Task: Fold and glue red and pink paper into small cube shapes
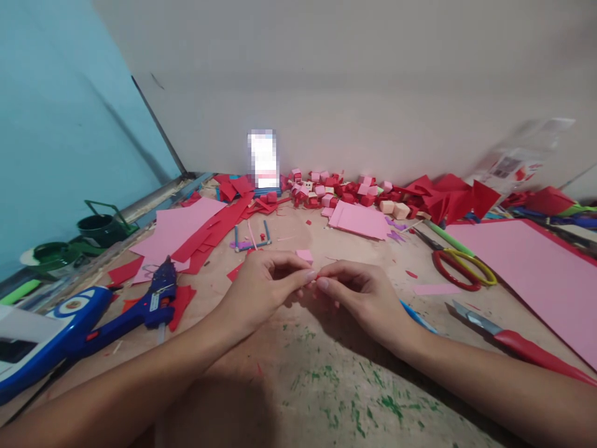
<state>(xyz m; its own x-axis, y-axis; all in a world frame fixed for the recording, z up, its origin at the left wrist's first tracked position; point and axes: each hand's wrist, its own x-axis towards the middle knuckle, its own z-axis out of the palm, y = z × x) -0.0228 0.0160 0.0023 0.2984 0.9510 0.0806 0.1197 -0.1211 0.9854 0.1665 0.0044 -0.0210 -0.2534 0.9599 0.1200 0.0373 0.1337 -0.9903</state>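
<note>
My left hand and my right hand meet above the middle of the table, fingertips touching. Both pinch a small red piece, which the fingers mostly cover; its exact shape cannot be made out. Just behind the left fingertips is a small pink paper piece. Beyond the hands lies a stack of pink paper squares. A heap of small red and pink paper-covered cubes runs along the wall. Close to my right forearm is a blue pen-like stick, partly hidden.
On the left rests a blue glue gun beside pink sheets and red strips. A red-handled knife, its blade bare, and scissors lie right, near a large pink sheet. A lit phone stands at the back.
</note>
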